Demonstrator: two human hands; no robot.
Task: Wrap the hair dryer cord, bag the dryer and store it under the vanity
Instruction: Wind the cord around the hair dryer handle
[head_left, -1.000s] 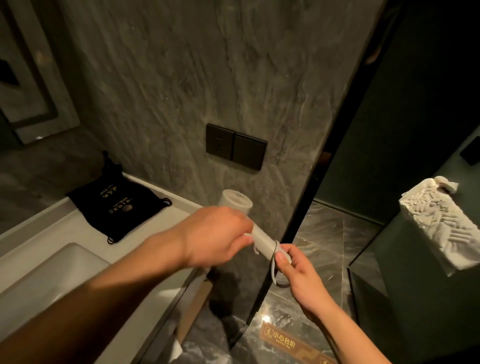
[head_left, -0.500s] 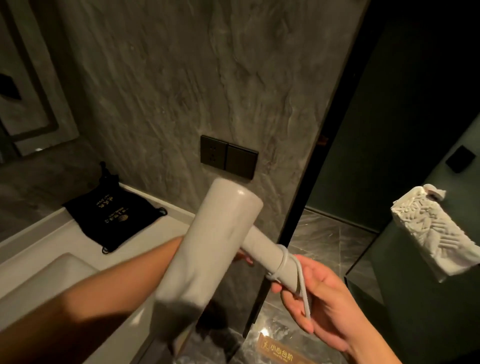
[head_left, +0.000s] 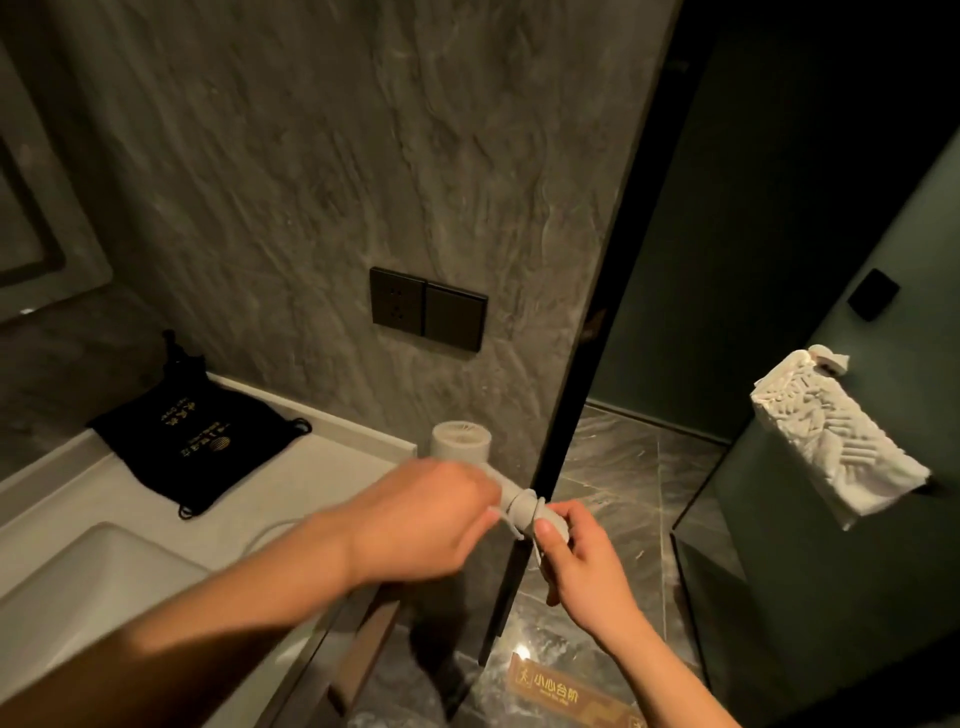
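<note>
Person stands at the end of the vanity, both arms out over its corner. Left hand (head_left: 415, 519) is curled closed around the white hair dryer (head_left: 460, 441) where the barrel meets the handle; barrel end with its grille points up toward the grey stone wall (head_left: 337, 182). Right hand (head_left: 582, 551) grips the lower end of the handle, thumb pressed on top, fingers wrapped under. White cord (head_left: 524, 506) is wound in a few turns round the handle between the two hands, a short loose bit hanging below; a paler stretch of cord trails back across the table (head_left: 208, 514) under the left forearm. Dryer is in the air just off the table's right end, above the dark marble floor (head_left: 623, 493). Black drawstring bag (head_left: 202, 441) with gold print lies flat on the table against the wall, well apart from the dryer. Sink basin (head_left: 78, 582) sits at lower left. Dark socket and switch plate (head_left: 428, 306) is on the wall above the dryer. White textured towel (head_left: 831, 436) hangs at right.
</note>
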